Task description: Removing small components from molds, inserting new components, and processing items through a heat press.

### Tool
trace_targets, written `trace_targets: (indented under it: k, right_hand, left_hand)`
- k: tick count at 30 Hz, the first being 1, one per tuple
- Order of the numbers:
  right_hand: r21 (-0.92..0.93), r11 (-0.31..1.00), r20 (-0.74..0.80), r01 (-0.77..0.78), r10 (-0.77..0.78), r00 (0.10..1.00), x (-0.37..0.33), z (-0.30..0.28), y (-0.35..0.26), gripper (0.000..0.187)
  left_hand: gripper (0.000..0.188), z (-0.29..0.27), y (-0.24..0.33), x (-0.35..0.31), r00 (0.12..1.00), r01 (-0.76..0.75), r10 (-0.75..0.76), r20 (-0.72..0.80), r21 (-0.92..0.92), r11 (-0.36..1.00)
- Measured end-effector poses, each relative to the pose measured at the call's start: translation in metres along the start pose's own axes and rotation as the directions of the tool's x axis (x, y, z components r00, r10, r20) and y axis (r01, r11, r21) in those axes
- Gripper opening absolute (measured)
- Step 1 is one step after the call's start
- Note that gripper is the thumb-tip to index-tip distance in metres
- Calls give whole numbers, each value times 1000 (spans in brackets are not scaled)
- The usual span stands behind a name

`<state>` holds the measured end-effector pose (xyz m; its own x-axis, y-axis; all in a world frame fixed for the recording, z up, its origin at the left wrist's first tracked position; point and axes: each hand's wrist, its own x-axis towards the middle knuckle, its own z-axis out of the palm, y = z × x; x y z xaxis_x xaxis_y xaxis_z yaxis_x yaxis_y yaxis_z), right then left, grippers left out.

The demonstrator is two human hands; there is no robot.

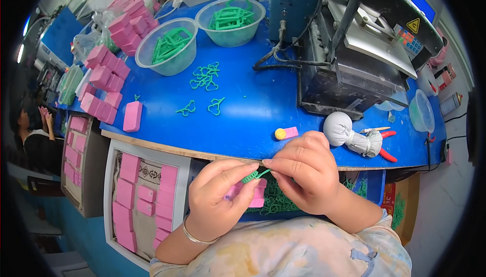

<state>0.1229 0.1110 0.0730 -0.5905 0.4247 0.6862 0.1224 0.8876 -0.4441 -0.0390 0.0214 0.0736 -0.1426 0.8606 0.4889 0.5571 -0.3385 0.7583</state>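
Note:
Just in front of the table's front edge, my left hand point(220, 192) is closed, thumb and fingers pinching a small ridged green wax piece point(249, 177). My right hand point(307, 173) pinches the thin end of the same piece from the other side. Under the fingers is a pink rubber mold block point(258, 194), partly covered by my left hand; what supports it is hidden. Beyond my right hand, a yellow round pad on a small pink block point(290, 132) lies on the blue tabletop. Several looped green wax pieces point(205, 76) lie farther back.
Two clear bowls point(168, 67) of green frames stand at the back. Pink blocks point(96, 106) line the left side and fill an open drawer point(109, 221). A machine point(349, 74), a tied white pouch point(338, 129) and red-handled pliers point(388, 154) are right. Another person point(38, 137) sits far left.

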Motion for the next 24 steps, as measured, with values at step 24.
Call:
trace_targets:
  k: [24]
  right_hand:
    - [302, 742, 274, -599, 534, 800, -7, 0, -3, 25]
  left_hand:
    - [32, 6, 1, -2, 989, -147, 144, 42, 77, 986]
